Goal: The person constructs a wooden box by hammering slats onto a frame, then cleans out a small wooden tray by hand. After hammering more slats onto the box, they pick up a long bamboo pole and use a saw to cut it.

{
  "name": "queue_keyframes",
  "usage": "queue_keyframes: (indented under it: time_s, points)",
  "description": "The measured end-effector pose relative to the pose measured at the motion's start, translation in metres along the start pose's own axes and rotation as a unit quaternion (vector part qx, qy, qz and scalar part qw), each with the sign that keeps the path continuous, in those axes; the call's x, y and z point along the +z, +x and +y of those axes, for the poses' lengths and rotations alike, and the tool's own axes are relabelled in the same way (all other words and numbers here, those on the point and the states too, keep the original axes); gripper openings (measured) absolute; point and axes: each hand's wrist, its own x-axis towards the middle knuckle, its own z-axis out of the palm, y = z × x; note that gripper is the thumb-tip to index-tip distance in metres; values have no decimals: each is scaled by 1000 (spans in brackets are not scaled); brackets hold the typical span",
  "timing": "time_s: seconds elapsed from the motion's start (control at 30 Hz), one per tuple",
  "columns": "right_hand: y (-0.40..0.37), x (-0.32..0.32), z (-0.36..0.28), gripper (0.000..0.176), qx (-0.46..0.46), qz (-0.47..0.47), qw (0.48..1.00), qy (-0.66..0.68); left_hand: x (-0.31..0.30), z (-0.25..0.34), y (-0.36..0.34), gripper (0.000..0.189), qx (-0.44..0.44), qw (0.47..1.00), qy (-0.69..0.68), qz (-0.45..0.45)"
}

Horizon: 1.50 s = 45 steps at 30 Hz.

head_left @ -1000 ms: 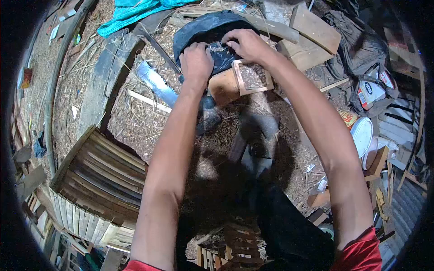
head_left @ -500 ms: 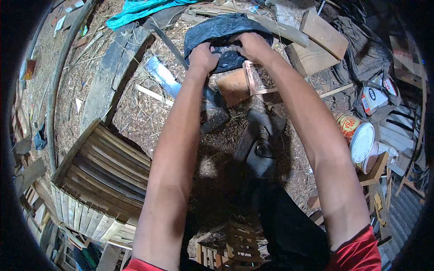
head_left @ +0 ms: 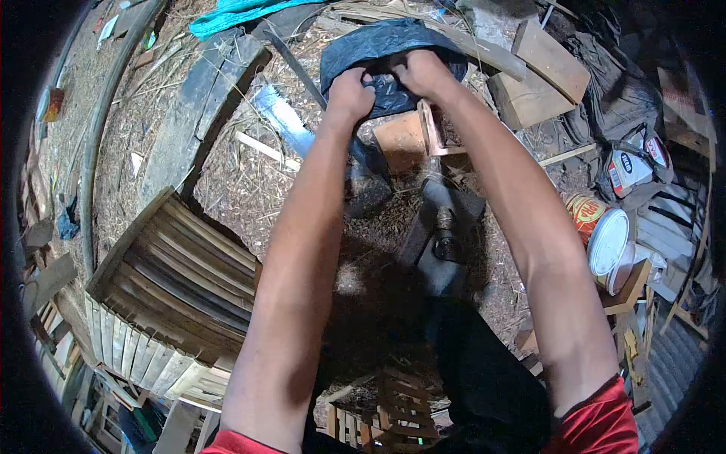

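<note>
A black plastic bag [head_left: 378, 44] lies on the chip-covered ground in front of me, its mouth facing my body. My left hand [head_left: 351, 94] is closed at the left side of the opening, thumb towards the inside. At the right side my right hand [head_left: 425, 74] is closed on the bag, with its fingers partly hidden inside the mouth. What the bag contains cannot be made out. Just below it stand an orange-brown block [head_left: 399, 141] and a small light wooden frame [head_left: 432, 136]. A saw blade [head_left: 281, 117] lies beside my left forearm.
A slatted wooden piece [head_left: 181, 280] stands at the left, near a long weathered beam [head_left: 200, 106]. Wooden blocks [head_left: 541, 83] lie right of the bag. A paint can [head_left: 605, 240] and a white-labelled container [head_left: 629, 168] are farther right. My shoe [head_left: 441, 257] is below.
The scene has shifted slightly right in view. My left fingers have curled tighter at the bag's edge, and my right hand has come a little closer to the left one.
</note>
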Motion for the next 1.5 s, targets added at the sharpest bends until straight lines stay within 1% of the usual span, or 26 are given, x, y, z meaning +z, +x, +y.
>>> queue_keyframes:
  time_s: [0.03, 0.1, 0.13, 0.23, 0.27, 0.37, 0.43, 0.57, 0.6, 0.63, 0.67, 0.77, 0.87, 0.97, 1.0, 1.03, 1.1, 1.13, 1.17, 1.23, 1.27, 1.37, 1.4, 1.43, 1.47, 1.5]
  points:
    - [-3, -4, -1, 32, 2, -19, 1000, -10, 4, -1, 1, 39, 17, 1000, 16, 6]
    - [-8, -16, -1, 31, 6, -56, 998, -28, 5, -1, 2, 39, -1, 1000, 16, -9]
    - [-8, -6, 5, 28, -60, -15, 998, 0, 4, -1, 2, 40, -9, 1000, 18, -16]
    - [-5, -1, -4, 31, -11, -11, 997, -73, -3, 0, 2, 41, -2, 999, 9, -32]
    - [-4, -4, -6, 26, 13, -40, 994, -105, -3, 1, 1, 41, -11, 1000, 10, -26]
    - [1, 3, 5, 26, -37, -27, 996, -75, -5, 8, -1, 41, -28, 999, 12, -20]
    - [-2, 2, 12, 25, -45, -18, 998, -29, -4, 4, 0, 41, -30, 999, 14, -29]
    - [-13, -20, 11, 27, -42, -19, 994, 96, 4, -1, 3, 32, -26, 1000, 2, -2]
    - [-12, -24, 11, 27, -53, -13, 994, 90, 3, 1, 3, 32, -30, 999, -9, 7]
    - [-13, -30, 13, 25, -96, 16, 993, 69, 3, 4, 1, 32, -35, 999, -20, 15]
    - [-12, -34, 13, 24, -84, 19, 993, 80, 9, -3, 6, 41, -41, 997, -45, 44]
    - [-13, -46, 14, 20, -53, -15, 987, 152, -11, 20, -12, 37, -31, 996, -49, 65]
    - [-31, -66, 6, 18, -34, -30, 973, 228, -17, 27, -23, 30, 18, 992, -86, 86]
    - [-60, -81, -1, 19, -15, -17, 973, 231, -25, 52, -51, 25, 90, 986, -72, 120]
    - [-76, -90, -9, 20, 32, -70, 943, 324, -26, 60, -59, 24, 119, 982, -64, 132]
    - [-84, -85, -7, 19, 27, -81, 937, 339, -23, 62, -64, 19, 155, 977, -81, 120]
    - [-108, -84, -7, 19, 40, -108, 919, 377, -15, 68, -76, 20, 183, 977, -78, 78]
    - [-117, -81, -4, 18, 45, -137, 907, 396, -7, 68, -81, 21, 193, 974, -85, 82]
    - [-127, -73, -5, 14, 63, -124, 894, 426, 0, 67, -87, 21, 174, 974, -131, 60]
    - [-144, -66, -10, 16, 105, -128, 867, 471, 9, 64, -100, 21, 133, 966, -220, 15]
    - [-150, -56, -8, 17, 100, -114, 835, 529, 12, 60, -105, 18, 143, 970, -197, 9]
    - [-168, -35, -3, 29, 149, -121, 861, 471, 15, 51, -128, 14, 125, 973, -194, 3]
    - [-179, -45, -13, 46, 157, -169, 900, 371, 9, 57, -143, 11, 86, 978, -189, 2]
    - [-187, -38, -12, 58, 144, -191, 924, 298, 11, 55, -150, 11, 97, 978, -182, 34]
    - [-201, -32, -11, 60, 110, -205, 961, 148, 14, 52, -156, 10, 106, 977, -176, 65]
    - [-208, -28, -18, 56, 198, -294, 929, 102, 17, 51, -162, 10, 115, 974, -169, 96]
